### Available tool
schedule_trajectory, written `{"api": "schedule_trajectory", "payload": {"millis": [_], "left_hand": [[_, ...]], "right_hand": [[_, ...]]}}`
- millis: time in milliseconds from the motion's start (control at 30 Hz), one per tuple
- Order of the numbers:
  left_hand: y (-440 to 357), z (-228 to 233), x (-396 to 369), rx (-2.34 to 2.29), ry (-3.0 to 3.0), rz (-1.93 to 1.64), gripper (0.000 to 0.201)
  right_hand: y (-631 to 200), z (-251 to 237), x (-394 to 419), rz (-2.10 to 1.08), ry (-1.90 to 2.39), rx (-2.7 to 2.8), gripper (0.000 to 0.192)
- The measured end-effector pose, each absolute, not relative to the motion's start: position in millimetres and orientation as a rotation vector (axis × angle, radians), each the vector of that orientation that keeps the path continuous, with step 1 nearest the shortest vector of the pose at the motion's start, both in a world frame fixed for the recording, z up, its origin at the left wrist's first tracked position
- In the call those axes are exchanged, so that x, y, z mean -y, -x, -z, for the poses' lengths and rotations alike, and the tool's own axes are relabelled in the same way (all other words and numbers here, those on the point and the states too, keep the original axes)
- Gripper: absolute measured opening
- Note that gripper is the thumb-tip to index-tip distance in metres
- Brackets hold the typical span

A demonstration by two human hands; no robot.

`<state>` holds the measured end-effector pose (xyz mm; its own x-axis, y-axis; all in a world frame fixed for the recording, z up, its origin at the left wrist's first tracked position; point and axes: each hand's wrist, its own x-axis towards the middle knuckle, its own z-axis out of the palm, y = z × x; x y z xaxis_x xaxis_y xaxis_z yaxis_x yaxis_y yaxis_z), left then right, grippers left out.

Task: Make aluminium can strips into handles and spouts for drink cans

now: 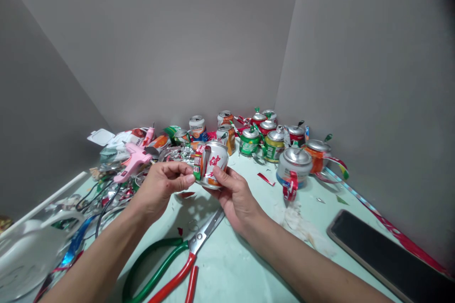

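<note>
My right hand (237, 195) is wrapped round a cut-down white and orange drink can (217, 158), held above the table and slightly tilted. A strip of can metal (197, 163), green and orange, stands against the can's left side. My left hand (170, 182) pinches the lower end of that strip between thumb and forefinger. Whether the strip is fixed to the can at its top I cannot tell. Below the hands lie large scissors (202, 235) with one green and one red handle, their blades pointing towards my right wrist.
Several small teapot-like cans with lids, such as a green one (250, 141) and a silver one (294, 166), stand at back right. A pink glue gun (134, 158) rests on scrap metal and cables at left. A phone (384, 255) lies at right, a white jug (31, 255) at left.
</note>
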<state>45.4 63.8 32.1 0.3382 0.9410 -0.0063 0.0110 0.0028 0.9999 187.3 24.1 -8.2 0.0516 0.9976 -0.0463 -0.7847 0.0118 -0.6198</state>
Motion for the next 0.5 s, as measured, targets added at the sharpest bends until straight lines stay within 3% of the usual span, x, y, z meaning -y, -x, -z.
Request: {"api": "schedule_trajectory", "payload": {"millis": [500], "left_hand": [[-44.4, -32.5, -64.8, -0.97, -1.372, -0.936, 0.02]], "right_hand": [[-187.5, 10.1, -23.5, -1.474, 0.568, 0.494, 0.037]]}}
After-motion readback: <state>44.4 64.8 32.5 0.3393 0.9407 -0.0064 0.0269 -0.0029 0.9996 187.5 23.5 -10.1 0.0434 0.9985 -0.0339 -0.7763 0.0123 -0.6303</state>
